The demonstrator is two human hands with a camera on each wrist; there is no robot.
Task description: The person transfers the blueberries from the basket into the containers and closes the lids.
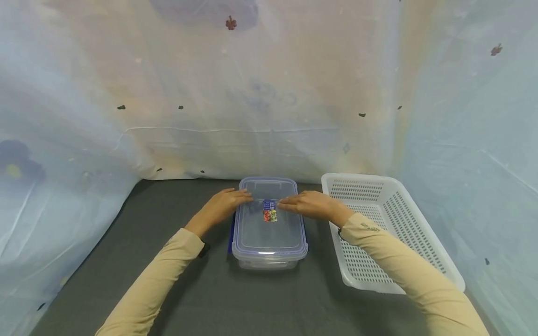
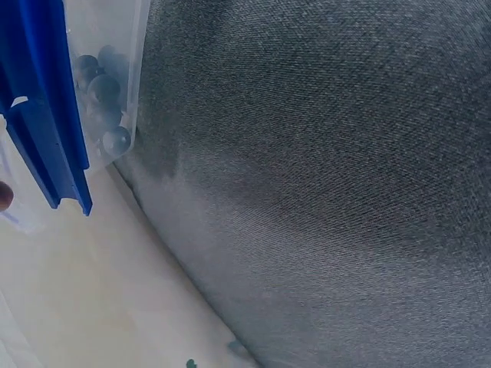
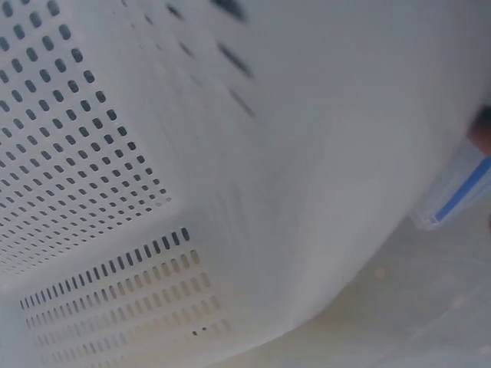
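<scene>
A clear plastic food container (image 1: 269, 238) with a lid and a small coloured label (image 1: 270, 211) sits in the middle of the dark cloth. My left hand (image 1: 224, 203) reaches over the lid's left edge, its fingers extended. From the other side my right hand (image 1: 313, 204) lays straight fingers over the lid, near the label. In the left wrist view a blue side latch (image 2: 54, 107) hangs outward from the container's wall. Several dark round balls (image 2: 103, 92) show through that wall. Only a fingertip (image 2: 4, 196) of the left hand appears there.
A white perforated plastic basket (image 1: 420, 247) stands at the right, beneath my right forearm; its holed floor and walls fill much of the right wrist view. Dark grey cloth (image 1: 260, 303) covers the work surface. Pale patterned sheeting (image 1: 269, 93) encloses the back and both sides.
</scene>
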